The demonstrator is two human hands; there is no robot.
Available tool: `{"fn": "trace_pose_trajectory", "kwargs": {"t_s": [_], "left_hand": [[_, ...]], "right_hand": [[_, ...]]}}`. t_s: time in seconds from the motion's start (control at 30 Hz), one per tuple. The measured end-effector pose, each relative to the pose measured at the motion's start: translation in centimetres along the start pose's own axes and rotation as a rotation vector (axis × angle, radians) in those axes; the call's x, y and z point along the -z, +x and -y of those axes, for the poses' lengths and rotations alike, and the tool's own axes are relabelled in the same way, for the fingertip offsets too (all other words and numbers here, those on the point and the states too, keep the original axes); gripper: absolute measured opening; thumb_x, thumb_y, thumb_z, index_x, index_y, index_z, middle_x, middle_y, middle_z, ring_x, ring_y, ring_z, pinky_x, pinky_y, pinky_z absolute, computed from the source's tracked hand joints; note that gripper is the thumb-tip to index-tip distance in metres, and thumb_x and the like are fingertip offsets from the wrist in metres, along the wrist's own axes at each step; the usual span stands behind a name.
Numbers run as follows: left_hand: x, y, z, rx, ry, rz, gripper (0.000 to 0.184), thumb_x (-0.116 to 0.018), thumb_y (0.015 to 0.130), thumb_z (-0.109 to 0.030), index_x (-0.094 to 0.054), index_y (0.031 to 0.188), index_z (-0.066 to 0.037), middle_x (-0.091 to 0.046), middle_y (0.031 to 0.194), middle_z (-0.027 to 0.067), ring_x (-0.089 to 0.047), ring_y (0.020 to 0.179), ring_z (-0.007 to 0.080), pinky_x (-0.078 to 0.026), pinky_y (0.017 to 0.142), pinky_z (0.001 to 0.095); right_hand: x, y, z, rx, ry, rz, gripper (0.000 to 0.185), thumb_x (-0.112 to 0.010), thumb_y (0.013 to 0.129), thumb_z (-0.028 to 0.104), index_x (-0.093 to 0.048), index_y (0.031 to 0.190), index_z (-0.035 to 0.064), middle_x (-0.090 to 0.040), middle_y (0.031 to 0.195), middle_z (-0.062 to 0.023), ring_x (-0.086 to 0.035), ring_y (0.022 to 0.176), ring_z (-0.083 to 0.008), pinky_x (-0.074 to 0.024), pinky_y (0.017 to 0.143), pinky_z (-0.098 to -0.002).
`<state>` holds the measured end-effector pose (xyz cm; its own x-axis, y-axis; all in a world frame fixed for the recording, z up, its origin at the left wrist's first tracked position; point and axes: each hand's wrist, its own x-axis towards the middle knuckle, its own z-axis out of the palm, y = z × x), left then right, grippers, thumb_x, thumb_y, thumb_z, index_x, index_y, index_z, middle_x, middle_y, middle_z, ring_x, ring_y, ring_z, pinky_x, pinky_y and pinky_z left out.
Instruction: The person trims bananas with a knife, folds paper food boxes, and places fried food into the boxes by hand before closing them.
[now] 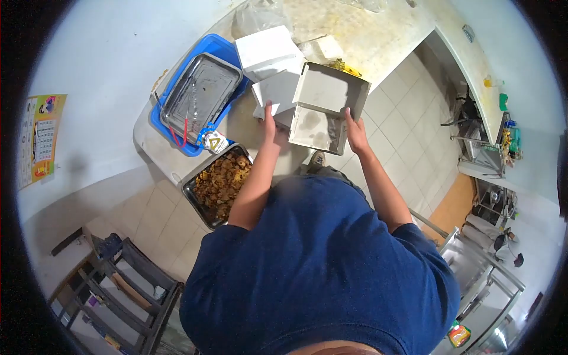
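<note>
An open white cardboard food box, its lid folded back and greyish marks on its bottom, is tilted in front of me. My right hand grips its right side wall, thumb along the edge. To its left, my left hand has its thumb against a closed white carton; its other fingers are mostly hidden. More white cartons are stacked just behind. Beside my left forearm a metal tray holds browned, chopped food pieces.
A blue tub with an emptied metal tray and red-handled tongs stands at left on the counter. Clear plastic bags and a yellow item lie farther back. Dark metal shelving is at lower left.
</note>
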<state>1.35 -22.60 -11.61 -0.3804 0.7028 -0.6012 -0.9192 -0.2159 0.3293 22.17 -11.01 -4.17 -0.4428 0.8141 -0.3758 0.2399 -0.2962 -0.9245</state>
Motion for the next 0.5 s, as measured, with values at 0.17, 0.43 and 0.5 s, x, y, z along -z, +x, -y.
{"fn": "trace_pose_trajectory", "kwargs": {"t_s": [0.17, 0.43, 0.5], "left_hand": [[-0.6, 2.3, 0.4, 0.121, -0.019, -0.098, 0.071, -0.054, 0.085, -0.063, -0.05, 0.131, -0.009, -0.063, 0.113, 0.0147, -0.064, 0.098, 0.0341, -0.054, 0.083, 0.0509], [-0.1, 7.4, 0.7, 0.045, 0.146, -0.215, 0.113, -0.07, 0.065, -0.072, -0.016, 0.148, -0.017, -0.039, 0.142, 0.0184, -0.048, 0.119, 0.0418, -0.04, 0.087, 0.072], [-0.6, 8.4, 0.7, 0.052, 0.14, -0.268, 0.12, -0.071, 0.064, -0.072, -0.006, 0.15, -0.019, -0.032, 0.147, 0.0185, -0.043, 0.125, 0.0428, -0.035, 0.09, 0.0738]], "right_hand": [[0.5, -0.2, -0.1, 0.022, 0.047, -0.043, 0.036, -0.049, 0.102, 0.039, -0.061, 0.1, 0.0041, -0.057, 0.092, 0.0007, -0.049, 0.087, -0.0093, -0.0416, 0.078, -0.0277], [2.3, -0.9, -1.2, 0.01, 0.055, -0.037, 0.038, -0.047, 0.103, 0.038, -0.059, 0.105, 0.0018, -0.056, 0.097, -0.0012, -0.048, 0.091, -0.011, -0.0412, 0.082, -0.0292], [2.6, -1.2, -1.1, -0.012, 0.055, -0.045, 0.038, -0.046, 0.104, 0.037, -0.058, 0.108, 0.0012, -0.055, 0.099, -0.0015, -0.047, 0.093, -0.0115, -0.0407, 0.084, -0.0296]]}}
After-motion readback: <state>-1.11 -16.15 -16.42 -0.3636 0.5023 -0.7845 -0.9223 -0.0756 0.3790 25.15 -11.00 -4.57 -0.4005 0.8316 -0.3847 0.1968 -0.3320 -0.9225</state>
